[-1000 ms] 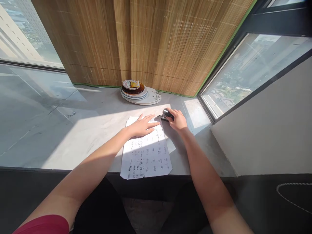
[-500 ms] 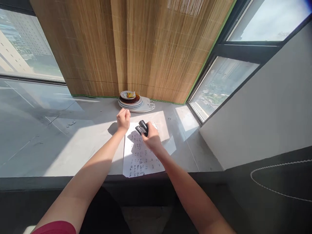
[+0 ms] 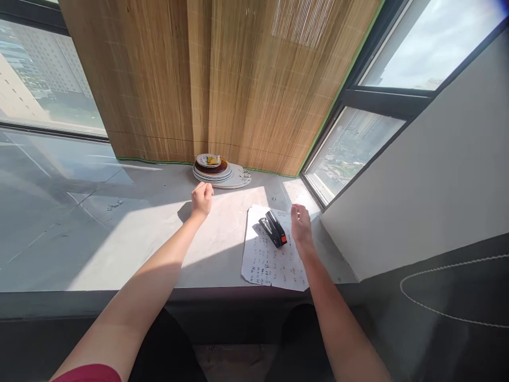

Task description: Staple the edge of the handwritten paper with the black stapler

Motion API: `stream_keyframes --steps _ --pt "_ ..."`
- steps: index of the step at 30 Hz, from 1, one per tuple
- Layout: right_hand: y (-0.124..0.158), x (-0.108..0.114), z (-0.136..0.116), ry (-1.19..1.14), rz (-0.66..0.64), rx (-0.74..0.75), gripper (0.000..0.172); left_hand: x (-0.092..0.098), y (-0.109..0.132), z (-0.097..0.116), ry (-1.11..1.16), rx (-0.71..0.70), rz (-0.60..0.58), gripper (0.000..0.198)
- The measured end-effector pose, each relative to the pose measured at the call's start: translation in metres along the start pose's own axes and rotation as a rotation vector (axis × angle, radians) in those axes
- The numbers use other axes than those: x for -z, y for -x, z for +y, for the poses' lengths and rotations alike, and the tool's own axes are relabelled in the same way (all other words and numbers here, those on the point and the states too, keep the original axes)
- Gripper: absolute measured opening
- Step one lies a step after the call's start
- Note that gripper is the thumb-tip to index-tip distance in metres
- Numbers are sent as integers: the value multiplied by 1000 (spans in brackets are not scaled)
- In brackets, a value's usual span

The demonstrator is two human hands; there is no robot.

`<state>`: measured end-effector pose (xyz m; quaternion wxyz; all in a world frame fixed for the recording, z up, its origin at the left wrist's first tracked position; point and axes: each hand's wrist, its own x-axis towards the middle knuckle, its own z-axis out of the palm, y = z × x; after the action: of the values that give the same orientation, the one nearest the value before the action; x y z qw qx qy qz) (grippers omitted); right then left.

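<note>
Well, counting twelve as straight away from the person, the left hand [image 3: 202,198] sits between eleven and twelve, curled into a loose fist with nothing visible in it; I take it as parked, off the paper and out of the way. At one o'clock the right hand [image 3: 301,222] bends its fingers by the right edge of the handwritten paper [image 3: 274,261]. Whether it pinches that edge or merely rests beside it, I cannot tell; the spot would suit steadying or sliding a page from the side.

Between twelve and one, on the paper, lies a black stapler [image 3: 273,229], untouched by either hand. Its gaping end points toward ten or eleven and its orange-red heel toward four or five. Lying there, it probably serves as a small weight and stays within the right hand's reach. The paper's near edge runs right down to the front of the window ledge [image 3: 222,249], presumably for closeness to the body.

Farther out, just shy of twelve, a stack of plates [image 3: 210,179] stands against the bamboo blind [image 3: 238,95], a yellow packet [image 3: 213,160] on top, likely pushed back there to leave working room. The blind shades the middle, while the window [image 3: 338,154] at one o'clock lets in daylight.
</note>
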<state>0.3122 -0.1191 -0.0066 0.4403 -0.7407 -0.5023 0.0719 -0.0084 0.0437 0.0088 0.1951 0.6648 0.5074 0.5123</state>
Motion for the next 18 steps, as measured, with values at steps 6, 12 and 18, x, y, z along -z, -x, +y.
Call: stream_keyframes --steps 6,12,18 --pt "-49 -32 12 128 -77 271 33 6 -2 -7 -16 12 50 47" --pt "-72 -56 7 366 -325 237 53 12 -4 -3 16 117 116 46" --pt "-57 -96 -30 558 -464 209 60 88 29 -29 -3 237 -202 28"
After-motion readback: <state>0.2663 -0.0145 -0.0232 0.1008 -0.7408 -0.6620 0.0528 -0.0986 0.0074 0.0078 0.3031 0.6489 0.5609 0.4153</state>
